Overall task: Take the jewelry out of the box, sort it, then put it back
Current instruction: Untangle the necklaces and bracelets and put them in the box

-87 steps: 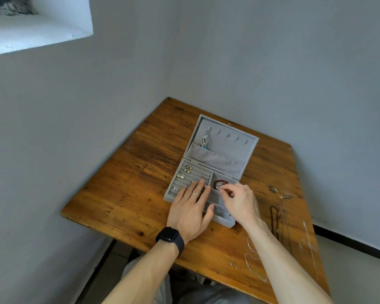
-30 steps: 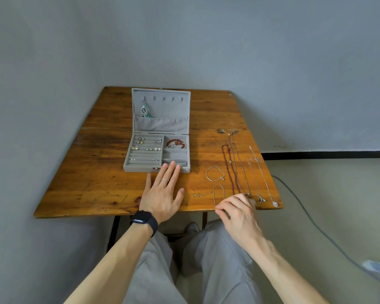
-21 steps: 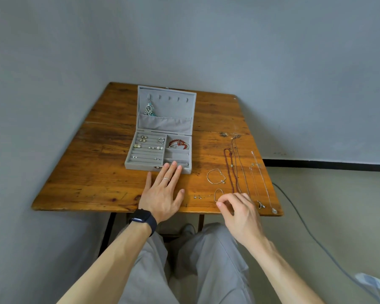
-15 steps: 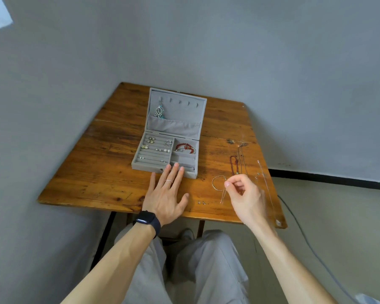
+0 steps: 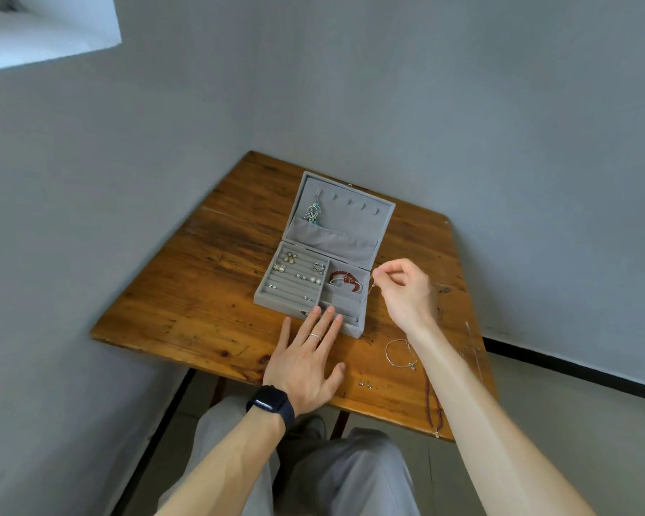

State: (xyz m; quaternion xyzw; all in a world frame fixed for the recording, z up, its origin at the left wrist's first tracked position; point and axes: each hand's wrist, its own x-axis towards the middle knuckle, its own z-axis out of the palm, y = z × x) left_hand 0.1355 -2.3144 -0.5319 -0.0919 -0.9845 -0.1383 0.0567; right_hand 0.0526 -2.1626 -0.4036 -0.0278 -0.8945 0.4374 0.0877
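The wooden table (image 5: 202, 310) is sitting under both hands. The open gray jewelry box (image 5: 350, 227) is lying just ahead of the left hand (image 5: 306, 363), whose flat fingers are touching its front. The right hand (image 5: 404, 292) is pinching a thin chain (image 5: 372, 286), dangling under its fingertips.

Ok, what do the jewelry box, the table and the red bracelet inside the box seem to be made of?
Jewelry box: grey, matte, velvet-like fabric lining, judging by the soft non-reflective surface and sagging lid pocket. Table: varnished wood planks, with visible grain, knots and a slight sheen. Red bracelet: glossy dark-red beads, perhaps stone or glass, with a silvery part; too small to tell.
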